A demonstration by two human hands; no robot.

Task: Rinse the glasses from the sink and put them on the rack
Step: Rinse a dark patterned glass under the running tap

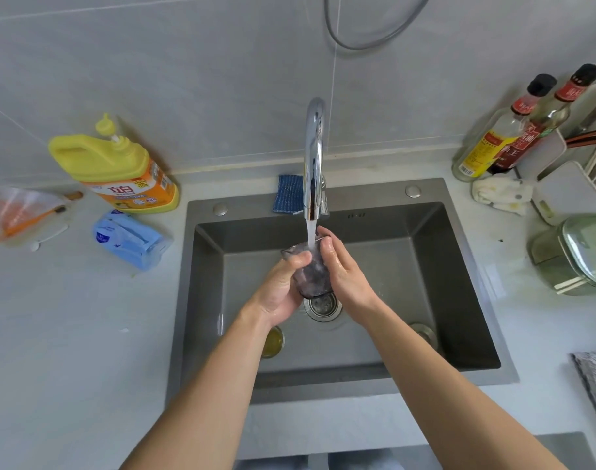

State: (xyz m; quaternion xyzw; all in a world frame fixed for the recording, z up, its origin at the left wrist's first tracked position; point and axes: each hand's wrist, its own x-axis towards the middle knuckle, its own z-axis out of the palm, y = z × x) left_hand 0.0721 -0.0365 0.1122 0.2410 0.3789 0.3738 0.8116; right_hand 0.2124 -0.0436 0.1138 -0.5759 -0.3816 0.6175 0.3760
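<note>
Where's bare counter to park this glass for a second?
Widest bare patch: the grey counter left of the dark metal sink, in front of the blue tissue pack. A narrower strip lies between the sink's right rim and the green glass-lidded pot. Crowded: both back corners, by the yellow detergent bottle and the sauce bottles.

Yellow-orange detergent bottle (117, 167), grey sink (459, 266)

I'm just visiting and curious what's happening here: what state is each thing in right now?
Tap: running.
Held glass: tilted under the tap's stream, above the sink.
Left hand: grips the held glass.
Right hand: grips the held glass's other side.
Yellowish glass: on the sink floor, partly hidden.
Detergent bottle: upright on the counter.
</note>
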